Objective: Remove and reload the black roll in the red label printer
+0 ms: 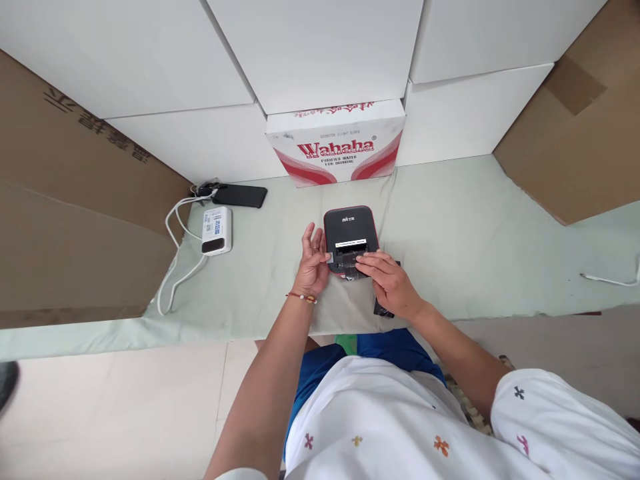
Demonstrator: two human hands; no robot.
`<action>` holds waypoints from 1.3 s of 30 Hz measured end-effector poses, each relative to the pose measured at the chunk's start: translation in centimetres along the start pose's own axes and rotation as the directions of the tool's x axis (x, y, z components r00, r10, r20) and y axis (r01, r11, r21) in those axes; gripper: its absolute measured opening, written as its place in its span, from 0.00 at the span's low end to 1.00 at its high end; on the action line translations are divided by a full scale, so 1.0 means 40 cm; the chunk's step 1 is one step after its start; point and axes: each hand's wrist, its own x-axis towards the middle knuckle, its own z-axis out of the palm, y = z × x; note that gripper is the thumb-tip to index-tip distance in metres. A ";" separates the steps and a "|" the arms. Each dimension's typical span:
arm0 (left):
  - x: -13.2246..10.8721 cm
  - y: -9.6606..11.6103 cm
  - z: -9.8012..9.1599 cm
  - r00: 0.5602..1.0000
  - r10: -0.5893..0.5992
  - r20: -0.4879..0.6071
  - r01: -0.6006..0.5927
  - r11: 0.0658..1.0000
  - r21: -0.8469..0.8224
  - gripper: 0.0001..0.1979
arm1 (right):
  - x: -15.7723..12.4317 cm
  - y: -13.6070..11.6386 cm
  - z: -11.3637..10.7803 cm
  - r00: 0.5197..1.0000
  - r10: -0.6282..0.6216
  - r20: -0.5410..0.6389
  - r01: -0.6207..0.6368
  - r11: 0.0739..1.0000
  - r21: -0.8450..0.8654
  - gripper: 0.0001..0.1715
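Note:
A black portable printer (349,227) with rounded corners and a thin red edge lies on the cloth-covered table. It looks like a label printer, with a slot and a white printed strip near its front. My left hand (313,263) is at its left side, thumb on the front left corner, other fingers loosely bent along the edge. Across the slot and over the front edge runs a shiny dark strip of film (353,268). My right hand (393,283) has its fingers together, their tips closed on this strip. Under that hand lies crumpled black plastic (383,309), partly hidden.
A Wahaha water carton (337,152) stands behind the printer against white boxes (320,53). To the left lie a white power bank (217,231) with cables and a black phone (241,195). Brown cardboard (75,220) flanks the left, more cardboard (575,127) the right. A white cable (607,281) is at right.

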 end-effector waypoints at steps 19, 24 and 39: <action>-0.016 -0.073 0.029 0.997 0.064 -0.036 -0.065 0.997 -0.045 0.45 | 0.229 0.012 -0.108 0.932 0.289 0.221 -0.253 0.951 -0.177 0.17; -0.032 -0.072 0.054 0.987 0.100 -0.129 -0.096 0.995 0.033 0.40 | 0.362 0.059 -0.014 0.794 0.442 0.418 -0.132 0.796 -0.591 0.09; -0.056 -0.042 0.086 0.939 0.249 -0.239 -0.175 0.940 0.292 0.29 | 0.213 -0.005 -0.198 0.858 0.444 0.259 -0.433 0.896 -0.102 0.18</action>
